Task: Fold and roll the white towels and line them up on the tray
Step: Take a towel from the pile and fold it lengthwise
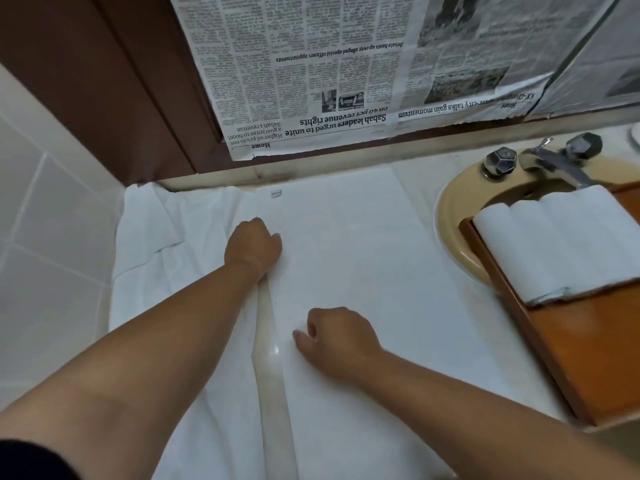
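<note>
Spread flat over the counter (pixel 270 341) at the view's centre: one white flat towel (pixel 363 258), near end cut off by the bottom edge. At 10 o'clock on it, left hand (pixel 252 245), knuckles up on the left hem, fingers curled under and hidden; cannot tell whether gripping. At 7 o'clock, right hand (pixel 337 337), fingers curled, a bit of the hem pinched between thumb and fingers. Both forearms cut off below.

At 9 o'clock of the view, crumpled cloth (pixel 166 244) just beside the towel, lower part hidden under the left forearm. At 3 o'clock, wooden tray (pixel 571 358) lying across the beige sink (pixel 450 216), hiding much of the basin, cut off by the right edge. Three rolled towels (pixel 561 237) side by side, touching, at the tray's far end. Tap (pixel 554 161) at 2 o'clock, blurred.

Small tag (pixel 276 193) at the towel's far hem, too small to read. At 12 o'clock, newspaper (pixel 311 81) hung upside down: "Sabah leaders urged to unite on 40 pct revenue rights", "Debate heats up over alleged special officers appointments", "talks gain momentum", "Home". Body print too fine to read.
</note>
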